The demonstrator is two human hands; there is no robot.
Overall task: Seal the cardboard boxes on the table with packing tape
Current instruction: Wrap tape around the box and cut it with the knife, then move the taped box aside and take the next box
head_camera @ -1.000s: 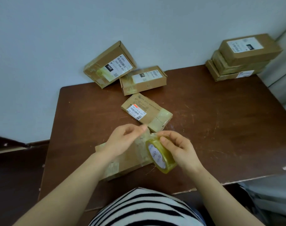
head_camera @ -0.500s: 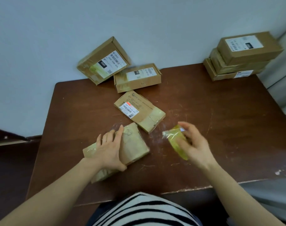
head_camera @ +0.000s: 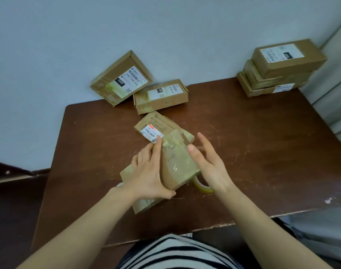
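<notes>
A flat cardboard box [head_camera: 177, 164] wrapped in glossy tape lies slanted on the brown table [head_camera: 262, 152] in front of me. My left hand [head_camera: 148, 171] rests on its left part with straight fingers, the thumb along its near edge. My right hand [head_camera: 210, 164] is at the box's right side, fingers straight, thumb touching the top face. The yellowish tape roll [head_camera: 202, 188] lies on the table under my right wrist, partly hidden by the box and hand.
A box with a red-and-white label [head_camera: 158, 125] touches the far end of the held box. Behind it lies another box [head_camera: 161, 96], and one more [head_camera: 121, 78] leans on the wall. A stack of three boxes [head_camera: 282, 68] sits at the back right corner.
My right hand has put the tape roll down on the table and come back to the box's right side. My left hand stays on the box, which has turned slightly.
</notes>
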